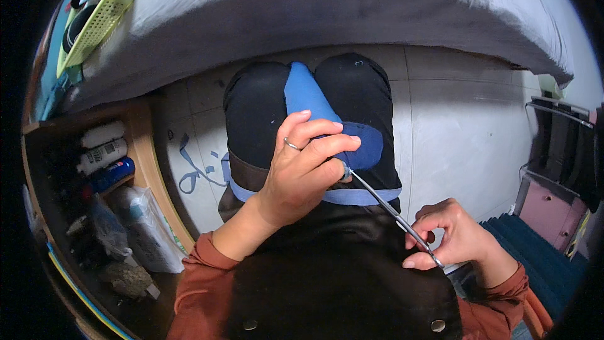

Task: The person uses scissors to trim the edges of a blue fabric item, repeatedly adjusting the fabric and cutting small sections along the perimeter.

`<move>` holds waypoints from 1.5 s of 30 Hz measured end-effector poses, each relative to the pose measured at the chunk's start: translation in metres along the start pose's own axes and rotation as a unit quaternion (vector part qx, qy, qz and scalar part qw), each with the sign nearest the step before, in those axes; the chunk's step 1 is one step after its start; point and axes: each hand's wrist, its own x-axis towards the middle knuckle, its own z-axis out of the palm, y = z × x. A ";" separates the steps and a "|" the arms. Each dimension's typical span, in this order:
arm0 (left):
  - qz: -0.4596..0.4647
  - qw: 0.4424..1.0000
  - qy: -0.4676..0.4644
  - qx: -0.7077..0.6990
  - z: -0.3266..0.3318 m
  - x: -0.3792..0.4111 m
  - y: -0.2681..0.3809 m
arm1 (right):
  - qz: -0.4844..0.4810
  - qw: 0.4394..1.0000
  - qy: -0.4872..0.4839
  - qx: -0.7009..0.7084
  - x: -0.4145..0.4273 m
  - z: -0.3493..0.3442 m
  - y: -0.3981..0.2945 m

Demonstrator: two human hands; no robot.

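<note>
My left hand point(306, 165), with a ring on one finger, holds a piece of blue fabric point(309, 92) on my lap. The fabric is lighter blue towards my knees and has a dark blue rounded part point(365, 146) beside my fingertips. A long, slender metal tool point(387, 208), with the look of forceps, runs from the fabric at my left thumb down to my right hand. My right hand point(441, 236) has its thumb and fingers around the tool's near end. The tool's tip is hidden at the fabric.
A grey-covered bed or table edge point(330, 23) spans the far side. On the left stand a wooden shelf point(151, 160) with bottles and bags, and a yellow-green plastic basket point(101, 23). Blue fabric scraps point(188, 179) lie on the tiled floor. A pink drawer unit point(547, 212) is at the right.
</note>
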 end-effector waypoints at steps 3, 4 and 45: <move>0.007 1.000 -0.004 -0.001 -0.002 0.000 0.000 | 0.056 0.994 -0.021 0.092 -0.003 -0.001 -0.001; 0.006 1.000 -0.007 0.002 -0.002 0.000 0.000 | 0.066 0.994 -0.023 0.087 -0.004 -0.001 -0.003; -0.093 0.984 -0.026 -0.151 -0.012 0.003 -0.006 | -0.072 0.997 0.005 -0.026 0.013 0.023 0.019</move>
